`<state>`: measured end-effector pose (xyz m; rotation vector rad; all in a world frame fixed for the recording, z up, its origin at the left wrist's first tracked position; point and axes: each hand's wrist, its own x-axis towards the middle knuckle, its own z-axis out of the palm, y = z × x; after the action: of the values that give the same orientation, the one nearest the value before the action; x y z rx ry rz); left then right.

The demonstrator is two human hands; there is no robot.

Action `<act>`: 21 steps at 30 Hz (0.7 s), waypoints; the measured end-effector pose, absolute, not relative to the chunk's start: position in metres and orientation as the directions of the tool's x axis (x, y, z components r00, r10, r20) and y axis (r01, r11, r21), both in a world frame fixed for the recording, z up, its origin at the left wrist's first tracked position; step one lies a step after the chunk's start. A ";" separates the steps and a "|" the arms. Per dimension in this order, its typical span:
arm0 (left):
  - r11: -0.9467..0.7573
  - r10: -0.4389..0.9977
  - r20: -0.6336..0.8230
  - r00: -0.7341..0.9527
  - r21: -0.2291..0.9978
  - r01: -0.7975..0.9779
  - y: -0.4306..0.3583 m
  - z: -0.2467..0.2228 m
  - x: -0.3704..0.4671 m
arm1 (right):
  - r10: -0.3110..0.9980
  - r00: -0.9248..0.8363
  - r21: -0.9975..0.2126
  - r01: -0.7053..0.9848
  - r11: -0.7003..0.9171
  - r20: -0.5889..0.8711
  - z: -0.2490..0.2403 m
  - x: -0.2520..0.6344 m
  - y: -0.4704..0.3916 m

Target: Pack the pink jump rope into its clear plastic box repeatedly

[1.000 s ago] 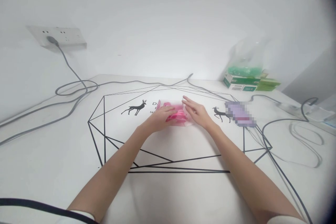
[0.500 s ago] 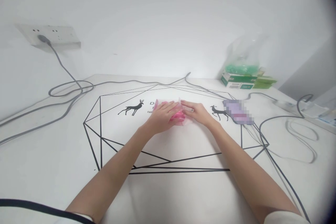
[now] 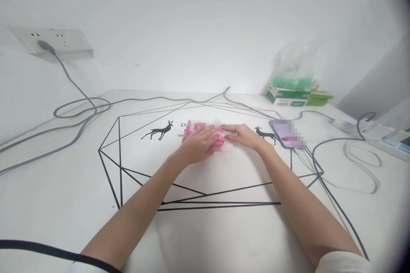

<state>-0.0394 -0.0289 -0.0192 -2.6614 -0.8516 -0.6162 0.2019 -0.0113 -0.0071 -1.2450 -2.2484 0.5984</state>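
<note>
A small clear plastic bag with something bright pink in it [image 3: 192, 125] lies flat on the white tabletop, between two printed black deer. Across its middle rests my left hand [image 3: 199, 143], palm down with the fingers stretched and slightly spread, hiding much of the contents. My right hand [image 3: 241, 135] is at the bag's right edge, its fingers extended to the left and parted. Whether those fingertips touch the film I cannot tell.
A phone [image 3: 288, 134] with a blurred screen lies to the right. Behind it, a clear bag with green contents [image 3: 292, 81] sits on green-and-white boxes [image 3: 288, 96]. Grey cables [image 3: 77, 106] cross the table, one plugged into a wall socket [image 3: 73, 42].
My left hand has shifted slightly down and left on the bag, showing more pink at its upper left. The right-hand fingers have drawn back a little from the bag. The whole view has shifted slightly.
</note>
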 end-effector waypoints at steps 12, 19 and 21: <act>-0.806 0.419 0.518 0.746 -0.165 0.568 -0.031 -0.020 -0.037 | 0.866 -0.497 -0.600 0.678 0.424 0.052 0.000 0.205 -0.016; -0.855 0.325 0.468 0.822 -0.226 0.466 -0.034 -0.012 -0.035 | 0.875 -0.482 -0.499 0.748 0.437 0.044 -0.005 0.202 -0.015; -0.870 0.311 0.442 0.842 -0.226 0.439 -0.035 -0.010 -0.036 | 0.876 -0.480 -0.469 0.764 0.443 0.046 -0.006 0.202 -0.015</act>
<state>-0.0360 -0.0348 -0.0097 -2.7011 -0.5658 -0.5703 0.2025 -0.0152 -0.0062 -1.4130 -2.4158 0.5669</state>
